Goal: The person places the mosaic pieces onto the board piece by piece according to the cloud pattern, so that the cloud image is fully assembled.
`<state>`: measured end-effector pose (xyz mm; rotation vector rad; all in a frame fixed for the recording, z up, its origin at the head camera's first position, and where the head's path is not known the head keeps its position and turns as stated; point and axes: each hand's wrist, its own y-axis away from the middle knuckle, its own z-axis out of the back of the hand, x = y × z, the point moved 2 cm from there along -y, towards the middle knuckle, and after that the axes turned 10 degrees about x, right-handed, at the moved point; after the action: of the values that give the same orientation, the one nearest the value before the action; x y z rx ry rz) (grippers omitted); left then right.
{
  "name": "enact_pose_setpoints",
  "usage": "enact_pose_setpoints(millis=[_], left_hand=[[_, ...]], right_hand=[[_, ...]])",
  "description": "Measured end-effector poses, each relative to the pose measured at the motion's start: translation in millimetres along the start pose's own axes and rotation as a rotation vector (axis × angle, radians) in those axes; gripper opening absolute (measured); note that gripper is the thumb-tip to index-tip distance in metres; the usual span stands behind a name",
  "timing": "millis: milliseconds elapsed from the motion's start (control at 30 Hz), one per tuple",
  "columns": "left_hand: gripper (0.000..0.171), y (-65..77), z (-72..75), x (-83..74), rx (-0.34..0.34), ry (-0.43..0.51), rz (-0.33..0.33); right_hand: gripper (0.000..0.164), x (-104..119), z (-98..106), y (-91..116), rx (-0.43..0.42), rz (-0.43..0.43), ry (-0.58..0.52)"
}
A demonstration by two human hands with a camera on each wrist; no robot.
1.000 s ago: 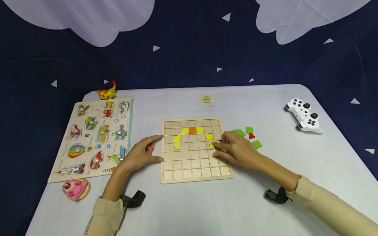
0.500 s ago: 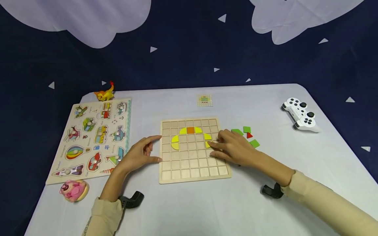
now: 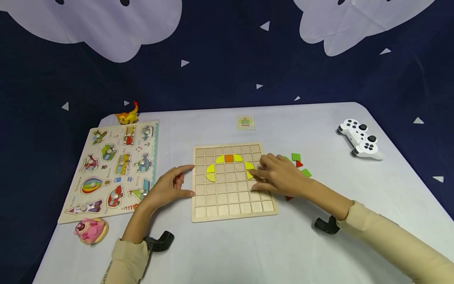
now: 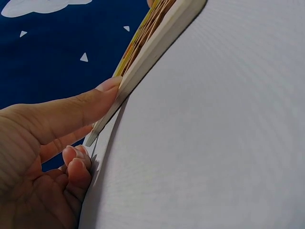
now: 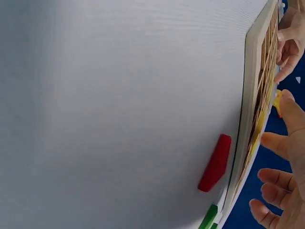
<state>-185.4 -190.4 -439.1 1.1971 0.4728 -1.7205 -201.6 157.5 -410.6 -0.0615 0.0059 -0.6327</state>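
Note:
A square wooden grid board lies on the table. On it an orange square sits between two yellow quarter circles. My left hand touches the board's left edge with thumb and index finger spread along it; the other fingers are curled, and in the left wrist view the thumb lies on the board's rim. My right hand touches a lower yellow quarter circle with the index fingertip, directly below another yellow quarter circle. Its thumb rests over the board beside that. Two more yellow pieces form a left curve.
Green squares and red triangles lie right of the board; my right hand partly covers them. A small pattern card is behind it. A picture puzzle, cat figure, pink bear toy and white game controller stand around.
My right hand has shifted slightly left with the lower yellow quarter circle, which now lines up under the upper one. My left hand stays at the board's edge. The head view has shifted a little.

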Motion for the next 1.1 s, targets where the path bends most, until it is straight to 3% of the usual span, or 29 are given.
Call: enact_pose_setpoints(millis=[200, 333, 833, 967, 1100], left_hand=[[0.08, -0.3, 0.0, 0.2, 0.001, -0.019, -0.005], [0.08, -0.3, 0.4, 0.8, -0.001, -0.025, -0.006], [0.08, -0.4, 0.3, 2.2, -0.006, -0.027, 0.001], [0.08, -0.6, -0.1, 2.1, -0.004, -0.03, -0.003], [0.079, -0.9, 0.0, 1.6, -0.005, -0.028, 0.0]], right_hand=[[0.045, 6.8, 1.2, 4.0, -0.022, 0.025, -0.066], [0.045, 10.5, -0.5, 6.9, -0.023, 0.059, -0.051], [0.047, 5.1, -5.5, 8.9, 0.044, 0.032, -0.162], [0.046, 0.6, 1.6, 8.9, -0.002, 0.019, -0.191], [0.042, -13.0, 13.7, 13.1, -0.094, -0.075, -0.221]])
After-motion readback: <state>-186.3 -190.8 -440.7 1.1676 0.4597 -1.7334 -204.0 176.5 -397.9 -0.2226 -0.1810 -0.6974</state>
